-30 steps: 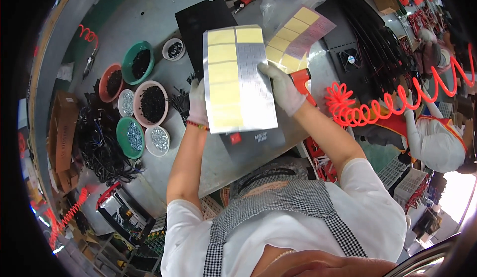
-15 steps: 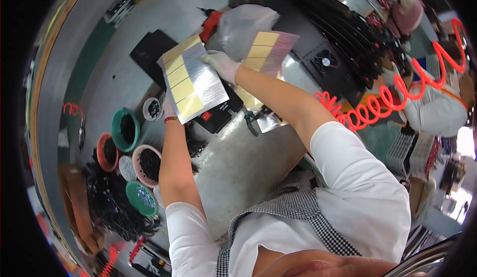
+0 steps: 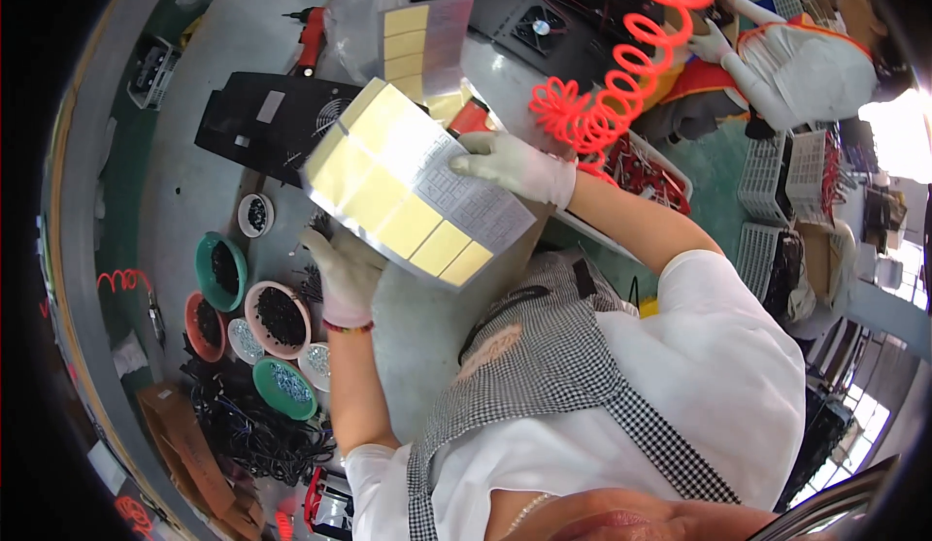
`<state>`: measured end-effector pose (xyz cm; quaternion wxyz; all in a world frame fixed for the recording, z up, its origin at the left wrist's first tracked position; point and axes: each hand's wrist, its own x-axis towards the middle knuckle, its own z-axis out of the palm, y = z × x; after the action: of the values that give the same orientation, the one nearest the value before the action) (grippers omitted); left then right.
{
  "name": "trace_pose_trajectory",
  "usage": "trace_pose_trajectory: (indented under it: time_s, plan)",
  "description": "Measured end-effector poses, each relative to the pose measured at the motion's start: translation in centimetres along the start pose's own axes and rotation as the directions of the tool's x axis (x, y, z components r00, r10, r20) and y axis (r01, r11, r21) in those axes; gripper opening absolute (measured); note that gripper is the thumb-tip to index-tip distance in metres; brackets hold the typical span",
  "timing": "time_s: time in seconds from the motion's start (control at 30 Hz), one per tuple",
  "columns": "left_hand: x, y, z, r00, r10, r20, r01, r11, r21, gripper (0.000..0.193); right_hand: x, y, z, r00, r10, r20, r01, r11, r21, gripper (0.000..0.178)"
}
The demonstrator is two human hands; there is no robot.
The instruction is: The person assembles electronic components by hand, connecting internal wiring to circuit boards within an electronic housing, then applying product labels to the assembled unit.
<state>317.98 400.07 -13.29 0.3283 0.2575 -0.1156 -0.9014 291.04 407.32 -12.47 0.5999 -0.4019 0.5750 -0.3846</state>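
Note:
My right hand (image 3: 519, 167), in a pale glove, grips a sheet of labels (image 3: 393, 187) by its edge, thumb on top. The sheet is tilted, with yellow blank labels along one part and silver printed ones along the other. My left hand (image 3: 348, 274), also gloved, is beside the sheet's lower left edge with its fingers apart. Some of its fingertips are close to or under the sheet, so contact is unclear. Beyond the sheet lies a black metal panel (image 3: 262, 124) with a round vent, partly covered. A second label sheet (image 3: 442, 46) lies farther back.
Bowls of small parts, including a green bowl (image 3: 201, 274) and a pink bowl (image 3: 254, 332), stand at left near black cables (image 3: 248, 405). A red power drill (image 3: 311, 44) lies by a plastic bag (image 3: 364, 17). A red coiled hose (image 3: 621, 75) hangs at right, near another person (image 3: 811, 70).
The label sheet has come nearer to me and turned, held by my right hand. My left hand has moved nearer and off the sheet's edge. The black panel behind shows more.

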Motion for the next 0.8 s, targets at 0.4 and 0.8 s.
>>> trace_pose_trajectory:
  time_s: [0.4, 0.8]
  plan:
    - [-10.2, -4.8, -1.1, 0.897, 0.355, -0.262, -0.019, 0.625, 0.780, 0.029, 6.8, 4.1, -11.9, 0.844, -0.340, -0.414, -0.189, 0.533, -0.825, 0.062]
    - [2.7, -8.6, 8.8, 1.000, 0.012, -0.019, 0.018, 0.066, 0.998, 0.041, 16.0, 4.2, -27.9, 0.796, -0.018, -0.605, -0.565, 0.336, -0.753, 0.094]
